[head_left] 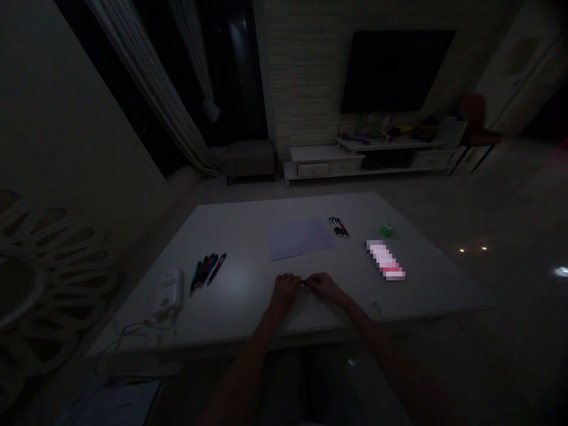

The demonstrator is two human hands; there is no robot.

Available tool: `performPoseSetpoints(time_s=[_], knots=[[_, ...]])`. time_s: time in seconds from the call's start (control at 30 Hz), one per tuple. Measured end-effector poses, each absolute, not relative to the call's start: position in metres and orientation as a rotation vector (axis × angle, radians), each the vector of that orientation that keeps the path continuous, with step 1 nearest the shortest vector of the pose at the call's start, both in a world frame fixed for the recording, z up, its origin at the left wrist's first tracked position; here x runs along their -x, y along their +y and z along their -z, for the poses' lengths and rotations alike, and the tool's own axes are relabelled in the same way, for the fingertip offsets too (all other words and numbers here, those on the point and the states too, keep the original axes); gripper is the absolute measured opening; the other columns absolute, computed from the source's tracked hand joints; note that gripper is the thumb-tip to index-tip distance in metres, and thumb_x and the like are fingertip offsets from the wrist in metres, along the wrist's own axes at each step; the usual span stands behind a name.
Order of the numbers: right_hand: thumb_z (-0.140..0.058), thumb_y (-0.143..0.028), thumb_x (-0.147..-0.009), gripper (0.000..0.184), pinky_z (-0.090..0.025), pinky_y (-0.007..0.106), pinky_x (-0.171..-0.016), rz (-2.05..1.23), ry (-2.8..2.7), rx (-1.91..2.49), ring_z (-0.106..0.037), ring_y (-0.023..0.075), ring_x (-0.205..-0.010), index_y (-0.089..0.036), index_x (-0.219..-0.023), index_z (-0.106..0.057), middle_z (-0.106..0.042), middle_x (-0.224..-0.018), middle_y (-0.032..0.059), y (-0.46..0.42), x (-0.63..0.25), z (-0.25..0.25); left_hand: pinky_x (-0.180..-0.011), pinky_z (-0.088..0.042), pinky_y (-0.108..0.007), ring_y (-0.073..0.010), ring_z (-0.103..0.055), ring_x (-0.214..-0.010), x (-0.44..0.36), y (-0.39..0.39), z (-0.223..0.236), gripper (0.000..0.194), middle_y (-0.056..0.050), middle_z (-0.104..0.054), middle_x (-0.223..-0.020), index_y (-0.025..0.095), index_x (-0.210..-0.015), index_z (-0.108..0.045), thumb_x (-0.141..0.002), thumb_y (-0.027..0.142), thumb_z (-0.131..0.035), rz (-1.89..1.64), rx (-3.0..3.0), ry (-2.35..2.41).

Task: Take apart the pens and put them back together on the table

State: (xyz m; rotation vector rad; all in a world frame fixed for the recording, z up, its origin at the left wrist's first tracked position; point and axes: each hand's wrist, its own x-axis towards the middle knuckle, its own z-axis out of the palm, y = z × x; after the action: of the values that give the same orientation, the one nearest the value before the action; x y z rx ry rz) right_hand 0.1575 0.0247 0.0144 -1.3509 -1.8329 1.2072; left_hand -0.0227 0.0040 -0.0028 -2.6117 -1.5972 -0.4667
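Observation:
Near the front of the white table (248, 313), my left hand (286, 290) and my right hand (326, 287) meet over a thin dark pen (303, 282). Both have their fingers closed on it, and only a short dark stretch shows between them. Just beyond my hands lies a sheet of paper (297, 238), slightly creased. To its right, several pens (338, 227) rest side by side. On the left, another group of pens (205, 271) lies in a bunch, with one dark reddish pen (217, 269) at its right side.
A phone (385, 260) with a lit, blurred screen lies on the right, near a small green object (387, 229). A white power strip (168, 291) with cables sits at the left edge. Beyond the table stand a TV cabinet (326, 155) and a grey ottoman (247, 158). The room is dim.

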Motion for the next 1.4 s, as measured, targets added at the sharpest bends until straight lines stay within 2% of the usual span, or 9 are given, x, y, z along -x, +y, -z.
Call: performPoseSetpoints(time_s=[0.13,0.27,0.4,0.53,0.67,0.8,0.9,1.27,1.4], knots=[[-0.061,-0.041,-0.073,0.026,-0.047,0.027,-0.067,-1.071,-1.859,1.276,-0.063,0.0197,-0.074,-0.018,-0.080,-0.071,-0.072,-0.080,0.0057,0.023,-0.156,-0.020,-0.080,-0.038,-0.034,-0.0192,-0.053,-0.089,0.023,0.002,0.000,0.017,-0.006,-0.059,-0.092,0.020,-0.098,-0.059,-0.088,0.015,-0.046,0.468,2.597,-1.687],[-0.048,-0.053,-0.081,0.044,-0.045,0.025,-0.052,-1.206,-1.741,1.422,-0.059,0.0165,-0.052,-0.015,-0.068,-0.067,-0.065,-0.055,0.0052,0.026,-0.154,-0.017,-0.081,-0.039,-0.035,-0.0200,-0.052,-0.091,0.024,0.003,0.001,0.018,-0.007,-0.059,-0.094,0.020,-0.099,-0.059,-0.088,0.016,-0.045,0.514,2.548,-1.717],[-0.064,-0.049,-0.068,0.035,-0.047,0.024,-0.055,-1.174,-1.663,1.325,-0.063,0.0164,-0.061,-0.016,-0.078,-0.066,-0.070,-0.071,0.0057,0.031,-0.155,-0.009,-0.080,-0.039,-0.035,-0.0199,-0.052,-0.090,0.025,0.005,0.004,0.017,-0.007,-0.059,-0.092,0.020,-0.098,-0.060,-0.089,0.017,-0.045,0.530,2.535,-1.712],[-0.051,-0.056,-0.077,0.044,-0.043,0.025,-0.045,-1.352,-1.594,1.376,-0.057,0.0144,-0.046,-0.014,-0.072,-0.064,-0.067,-0.060,0.0064,0.032,-0.157,-0.007,-0.079,-0.039,-0.034,-0.0199,-0.052,-0.089,0.024,0.005,0.003,0.018,-0.007,-0.059,-0.091,0.019,-0.097,-0.061,-0.090,0.018,-0.044,0.529,2.530,-1.709],[-0.066,-0.051,-0.066,0.036,-0.048,0.025,-0.053,-1.268,-1.564,1.297,-0.062,0.0154,-0.058,-0.016,-0.074,-0.063,-0.070,-0.071,0.0057,0.032,-0.156,-0.011,-0.078,-0.038,-0.034,-0.0198,-0.052,-0.088,0.024,0.005,0.003,0.017,-0.006,-0.059,-0.090,0.019,-0.096,-0.060,-0.091,0.019,-0.044,0.553,2.512,-1.708],[-0.055,-0.057,-0.073,0.043,-0.046,0.026,-0.048,-1.362,-1.512,1.361,-0.060,0.0148,-0.051,-0.015,-0.070,-0.062,-0.068,-0.063,0.0067,0.032,-0.154,-0.010,-0.078,-0.037,-0.033,-0.0192,-0.052,-0.089,0.025,0.005,0.006,0.014,-0.005,-0.059,-0.090,0.020,-0.095,-0.060,-0.090,0.019,-0.046,0.574,2.515,-1.691],[-0.066,-0.054,-0.065,0.039,-0.048,0.025,-0.051,-1.293,-1.494,1.319,-0.062,0.0151,-0.057,-0.016,-0.074,-0.063,-0.070,-0.072,0.0070,0.034,-0.153,-0.006,-0.078,-0.037,-0.033,-0.0186,-0.052,-0.088,0.025,0.006,0.008,0.013,-0.005,-0.059,-0.091,0.020,-0.095,-0.059,-0.090,0.019,-0.048,0.563,2.508,-1.702],[-0.057,-0.059,-0.070,0.045,-0.045,0.023,-0.045,-1.395,-1.411,1.327,-0.061,0.0149,-0.050,-0.015,-0.068,-0.062,-0.068,-0.064,0.0078,0.035,-0.152,-0.004,-0.077,-0.035,-0.032,-0.0185,-0.051,-0.087,0.024,0.006,0.009,0.014,-0.004,-0.059,-0.090,0.021,-0.094,-0.059,-0.091,0.019,-0.046,0.602,2.488,-1.699],[-0.066,-0.056,-0.062,0.042,-0.047,0.024,-0.048,-1.376,-1.412,1.296,-0.063,0.0160,-0.055,-0.016,-0.074,-0.063,-0.070,-0.069,0.0070,0.036,-0.153,-0.001,-0.077,-0.035,-0.032,-0.0188,-0.050,-0.087,0.024,0.006,0.008,0.014,-0.004,-0.058,-0.090,0.021,-0.093,-0.059,-0.091,0.019,-0.045,0.606,2.478,-1.705]])
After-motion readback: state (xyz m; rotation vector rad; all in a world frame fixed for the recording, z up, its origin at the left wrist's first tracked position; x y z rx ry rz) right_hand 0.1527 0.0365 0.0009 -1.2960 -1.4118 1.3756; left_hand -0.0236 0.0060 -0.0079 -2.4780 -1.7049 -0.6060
